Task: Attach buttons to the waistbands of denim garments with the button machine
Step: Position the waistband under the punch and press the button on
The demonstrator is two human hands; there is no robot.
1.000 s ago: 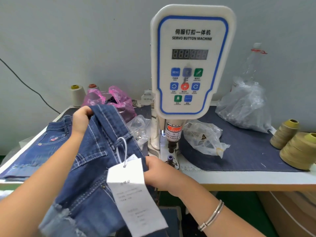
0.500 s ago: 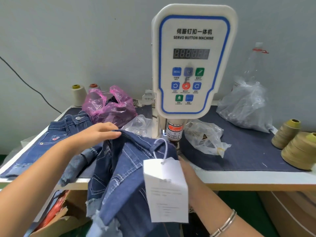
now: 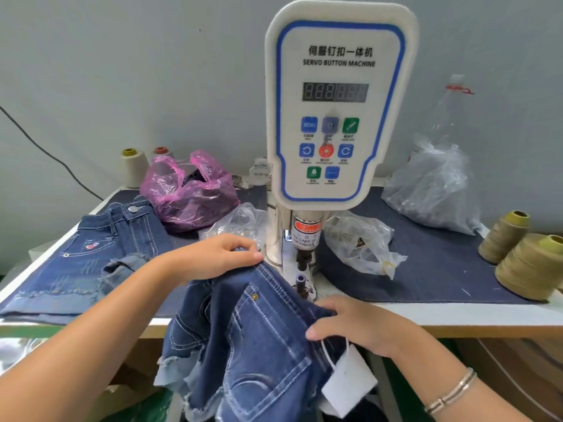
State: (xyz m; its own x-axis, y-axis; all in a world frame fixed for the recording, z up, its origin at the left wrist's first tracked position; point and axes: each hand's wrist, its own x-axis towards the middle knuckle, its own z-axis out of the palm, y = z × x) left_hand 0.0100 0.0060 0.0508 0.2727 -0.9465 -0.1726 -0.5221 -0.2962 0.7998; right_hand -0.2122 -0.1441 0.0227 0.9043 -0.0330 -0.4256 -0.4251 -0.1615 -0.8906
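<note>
The left hand (image 3: 213,257) has its fingers curled over the top edge of the denim shorts (image 3: 243,339), pinching the waistband just left of the button machine (image 3: 335,102); the right hand (image 3: 356,324) grips the same waistband lower down, near the table's (image 3: 426,312) front edge, fingers bent into the cloth; between the two hands the band runs taut and slanting, its upper end just beside the machine's lower die (image 3: 301,283), though I cannot tell whether it touches it; the shorts hang off the table edge, frayed hems down.

Half a second ago the white hang tag (image 3: 347,388) dangled in front of the right hand and hid it; now the tag hangs below that wrist, and the left hand has moved right, closer to the machine post.

A second pair of shorts (image 3: 100,245), already buttoned, lies flat at the left, beside a pink bag (image 3: 189,193); the right fingertips are buried in the fold; the shorts' lower part is cut off by the frame; the display digits are too blurred to read.
</note>
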